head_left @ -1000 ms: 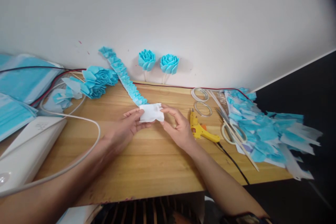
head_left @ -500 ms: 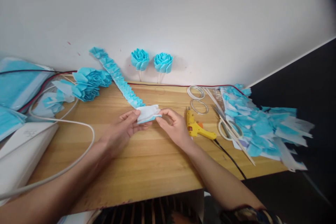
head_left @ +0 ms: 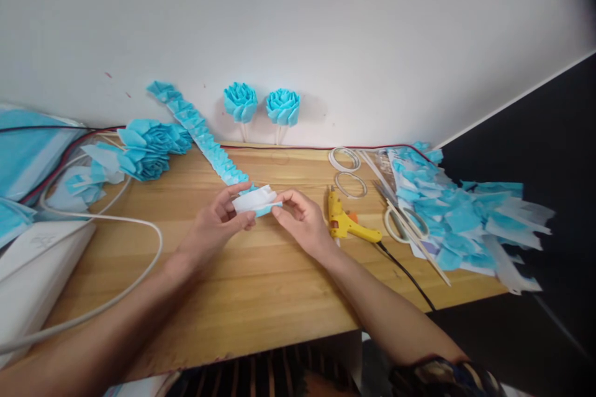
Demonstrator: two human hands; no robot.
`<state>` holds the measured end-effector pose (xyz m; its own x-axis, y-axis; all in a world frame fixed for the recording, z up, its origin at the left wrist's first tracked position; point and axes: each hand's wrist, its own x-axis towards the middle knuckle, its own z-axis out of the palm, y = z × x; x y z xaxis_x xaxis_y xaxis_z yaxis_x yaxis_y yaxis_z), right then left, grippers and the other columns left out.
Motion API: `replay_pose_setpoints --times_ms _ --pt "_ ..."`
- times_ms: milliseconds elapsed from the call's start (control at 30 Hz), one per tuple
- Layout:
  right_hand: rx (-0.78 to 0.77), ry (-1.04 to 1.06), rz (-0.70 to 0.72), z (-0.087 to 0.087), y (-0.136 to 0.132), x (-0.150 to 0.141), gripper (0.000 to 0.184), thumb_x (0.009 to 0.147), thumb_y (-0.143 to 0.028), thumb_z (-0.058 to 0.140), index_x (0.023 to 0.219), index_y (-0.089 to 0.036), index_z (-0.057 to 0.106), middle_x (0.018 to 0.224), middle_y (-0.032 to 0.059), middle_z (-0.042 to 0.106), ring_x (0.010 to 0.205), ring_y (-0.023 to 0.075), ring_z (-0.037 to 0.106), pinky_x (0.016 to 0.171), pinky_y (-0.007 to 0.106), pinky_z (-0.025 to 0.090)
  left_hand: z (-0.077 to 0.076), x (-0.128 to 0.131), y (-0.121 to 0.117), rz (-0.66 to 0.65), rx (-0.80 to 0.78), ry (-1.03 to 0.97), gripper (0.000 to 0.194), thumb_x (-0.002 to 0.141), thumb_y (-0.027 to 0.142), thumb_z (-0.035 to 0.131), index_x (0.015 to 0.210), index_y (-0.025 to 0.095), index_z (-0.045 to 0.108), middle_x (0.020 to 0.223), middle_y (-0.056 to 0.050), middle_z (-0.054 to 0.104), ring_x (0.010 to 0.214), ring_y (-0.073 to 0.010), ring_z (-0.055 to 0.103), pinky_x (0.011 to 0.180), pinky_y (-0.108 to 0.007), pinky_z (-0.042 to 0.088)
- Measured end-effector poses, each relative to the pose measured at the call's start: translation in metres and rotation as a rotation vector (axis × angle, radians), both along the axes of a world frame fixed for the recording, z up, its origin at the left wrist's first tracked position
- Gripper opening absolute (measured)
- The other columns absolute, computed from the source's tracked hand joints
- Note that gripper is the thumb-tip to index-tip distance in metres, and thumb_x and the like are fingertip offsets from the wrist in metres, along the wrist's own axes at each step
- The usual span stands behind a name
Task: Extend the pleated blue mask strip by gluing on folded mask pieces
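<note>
One folded white-and-blue sheet [head_left: 252,200] lies between the left hand [head_left: 218,218], pinching its left end, and the right hand [head_left: 303,223], pinching its right edge; seemingly light, soft and easily creased, it should handle best held gently by those ends.

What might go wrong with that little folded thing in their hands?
The folded piece might slip or unfold, because the left hand and right hand hold it only at its ends. The right hand might bump the yellow glue gun close beside it; I can't tell if that's hot. The left forearm might snag the white cable looping near it.
</note>
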<state>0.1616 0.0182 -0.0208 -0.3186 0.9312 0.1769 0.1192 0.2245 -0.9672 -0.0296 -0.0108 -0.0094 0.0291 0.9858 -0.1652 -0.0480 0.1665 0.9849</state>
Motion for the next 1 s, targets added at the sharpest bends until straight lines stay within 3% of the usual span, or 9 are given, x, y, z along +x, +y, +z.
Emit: replay_pose_setpoints --times_ms 100,233,333,533,667,800,900,1000 --pt "-0.034 0.049 0.021 0.002 0.000 -0.002 0.014 0.086 -0.029 0.065 0.097 -0.023 0.059 0.095 0.0018 0.066 0.094 0.0165 0.062 0.087 0.032 0.048 -0.003 -0.001 0.001 0.023 0.019 0.018 0.063 0.070 0.030 0.075 0.129 0.016 0.055 0.063 0.004 0.065 0.061 -0.0132 0.060 0.064 -0.026 0.047" --pt "-0.173 0.158 0.117 0.004 0.001 -0.004 0.055 0.083 -0.028 0.067 0.133 -0.027 0.044 0.102 0.0022 0.068 0.096 0.0164 0.064 0.088 0.034 0.049 -0.003 0.000 0.002 0.017 0.039 0.043 0.060 0.070 0.029 0.073 0.126 0.017 0.057 0.058 0.006 0.060 0.057 -0.0125 0.057 0.058 -0.025 0.044" --pt "-0.217 0.168 0.149 0.004 0.002 -0.003 0.067 0.080 -0.029 0.071 0.140 -0.027 0.040 0.100 0.0013 0.066 0.091 0.0154 0.063 0.085 0.032 0.049 -0.001 0.002 0.001 0.005 0.046 0.042 0.057 0.069 0.028 0.072 0.124 0.017 0.058 0.058 0.007 0.060 0.056 -0.0119 0.056 0.057 -0.024 0.043" --pt "-0.204 0.124 0.134 0.001 0.004 -0.003 0.058 0.081 -0.024 0.067 0.136 -0.026 0.050 0.091 -0.0008 0.064 0.082 0.0135 0.059 0.079 0.030 0.047 -0.001 0.004 0.000 0.034 0.090 0.037 0.051 0.068 0.024 0.073 0.118 0.020 0.061 0.087 -0.001 0.071 0.073 -0.0147 0.063 0.065 -0.026 0.047" --pt "-0.215 0.129 0.110 0.001 0.003 -0.004 0.049 0.080 -0.022 0.065 0.128 -0.027 0.057 0.087 -0.0011 0.062 0.080 0.0136 0.057 0.075 0.029 0.047 -0.001 0.002 0.000 0.047 0.122 -0.044 0.053 0.071 0.020 0.074 0.122 0.019 0.060 0.077 0.003 0.067 0.067 -0.0115 0.059 0.064 -0.024 0.046" --pt "-0.160 0.196 0.058 0.004 0.000 -0.006 0.044 0.081 -0.023 0.065 0.124 -0.027 0.058 0.096 0.0011 0.062 0.090 0.0147 0.059 0.082 0.030 0.048 -0.001 0.003 -0.001 0.096 0.024 -0.314 0.061 0.072 0.024 0.079 0.128 0.024 0.057 0.082 0.003 0.066 0.068 -0.0116 0.061 0.065 -0.026 0.048" --pt "-0.093 0.215 0.007 0.006 -0.002 -0.006 0.044 0.082 -0.023 0.064 0.126 -0.027 0.056 0.092 -0.0002 0.058 0.087 0.0129 0.057 0.082 0.028 0.049 -0.001 0.007 -0.005 0.015 -0.138 -0.500 0.044 0.070 0.033 0.083 0.109 0.020 0.069 0.092 -0.003 0.068 0.080 -0.0158 0.064 0.069 -0.028 0.050" --pt "-0.036 0.183 0.008 0.004 -0.005 -0.008 0.044 0.084 -0.022 0.061 0.128 -0.027 0.054 0.089 -0.0008 0.056 0.083 0.0124 0.057 0.079 0.027 0.050 -0.001 0.012 -0.009 -0.089 -0.234 -0.507 0.029 0.068 0.034 0.085 0.087 0.014 0.074 0.086 -0.006 0.070 0.079 -0.0164 0.062 0.070 -0.029 0.049"
